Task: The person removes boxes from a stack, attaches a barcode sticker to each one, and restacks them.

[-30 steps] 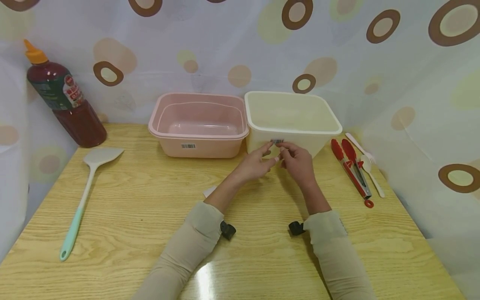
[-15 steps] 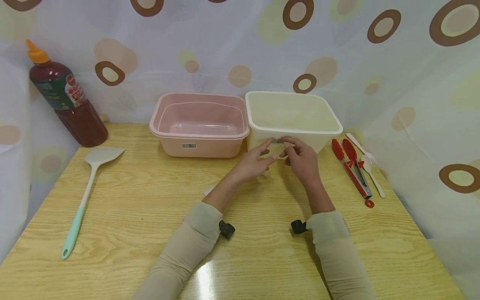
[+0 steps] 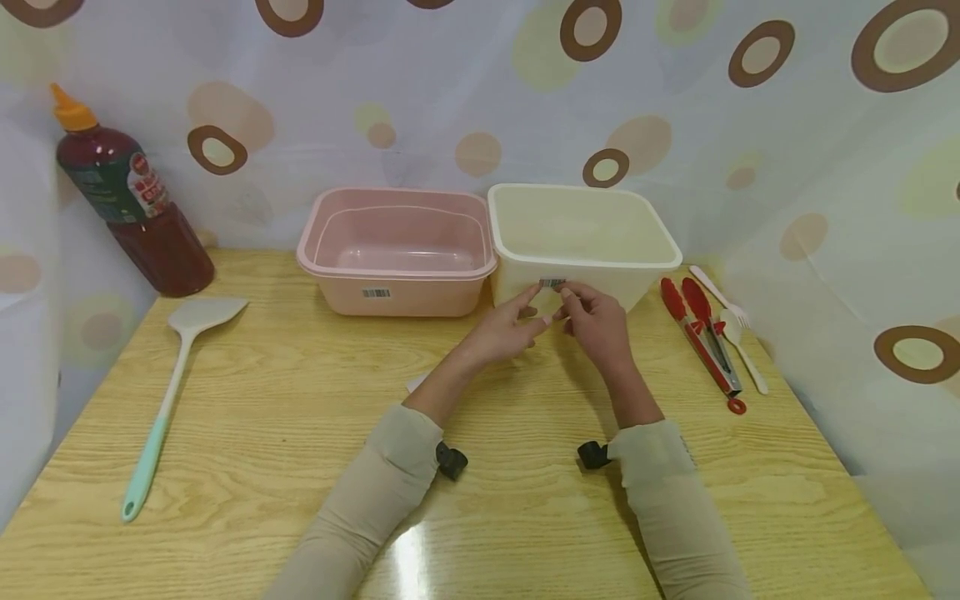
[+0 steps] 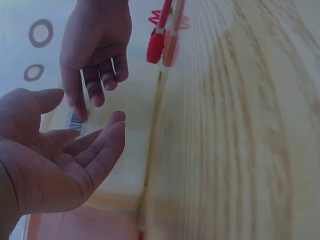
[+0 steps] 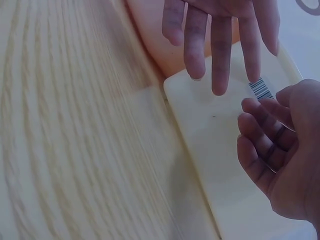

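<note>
A small barcode label (image 3: 552,282) sits on the front wall of a cream plastic bin (image 3: 588,265), just under the rim. My left hand (image 3: 507,330) reaches its left end, index fingertip right at the label and the other fingers spread loosely. At the label's right end is my right hand (image 3: 598,328), its index fingertip on the label and thumb close by. The right wrist view shows the barcode label (image 5: 260,88) between the fingertips of my left hand (image 5: 222,30) and my right hand (image 5: 295,150), whose lower fingers bend loosely. Its palm faces the bin.
Left of the bin stands a pink basin (image 3: 405,296) with its own barcode. Red-tipped tongs (image 3: 701,337), a fork (image 3: 720,293) and a spoon (image 3: 744,350) lie at right. A spatula (image 3: 167,392) and a sauce bottle (image 3: 138,212) are at left. White paper (image 3: 416,381) shows beside my left forearm.
My right hand shifted slightly right and partly covered the label half a second ago, then came back left. My left hand stays almost in place at the label's other end.
</note>
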The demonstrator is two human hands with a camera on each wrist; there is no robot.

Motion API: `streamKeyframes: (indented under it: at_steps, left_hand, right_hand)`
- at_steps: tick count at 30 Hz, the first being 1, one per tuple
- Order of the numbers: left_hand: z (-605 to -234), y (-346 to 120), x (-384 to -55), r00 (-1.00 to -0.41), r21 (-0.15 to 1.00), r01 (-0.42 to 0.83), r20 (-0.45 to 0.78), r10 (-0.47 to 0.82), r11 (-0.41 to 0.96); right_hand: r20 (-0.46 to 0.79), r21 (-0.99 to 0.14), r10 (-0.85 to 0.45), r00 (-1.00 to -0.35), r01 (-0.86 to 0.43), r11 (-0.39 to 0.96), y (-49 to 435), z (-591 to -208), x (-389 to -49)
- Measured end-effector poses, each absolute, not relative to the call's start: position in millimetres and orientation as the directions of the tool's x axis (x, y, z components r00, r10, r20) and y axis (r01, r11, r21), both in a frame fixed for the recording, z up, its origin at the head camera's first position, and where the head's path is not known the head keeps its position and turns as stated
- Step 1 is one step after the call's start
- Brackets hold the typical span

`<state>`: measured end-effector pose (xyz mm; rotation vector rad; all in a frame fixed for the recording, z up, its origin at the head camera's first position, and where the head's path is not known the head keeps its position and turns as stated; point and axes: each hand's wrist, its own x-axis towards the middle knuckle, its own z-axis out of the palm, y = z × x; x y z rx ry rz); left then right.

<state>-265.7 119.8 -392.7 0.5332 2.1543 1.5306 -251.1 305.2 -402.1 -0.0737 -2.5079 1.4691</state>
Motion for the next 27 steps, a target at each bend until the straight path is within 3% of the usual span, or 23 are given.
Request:
streamKeyframes:
  at_steps: [7,27]
  left_hand:
    - [-393,119,-266,-0.827,0.952,0.054,-0.127,0.547,0.303]
    - [-384,116,-263,-0.828,0.959,0.028,-0.136,0.544,0.283]
  right_hand:
    - [0.162,-0.841,0.097,-0.982,-0.086,0.534,303,-404,-251]
    - [0.172,-0.871,0.167,-0.971,-0.071,0.487,316,-399,-250]
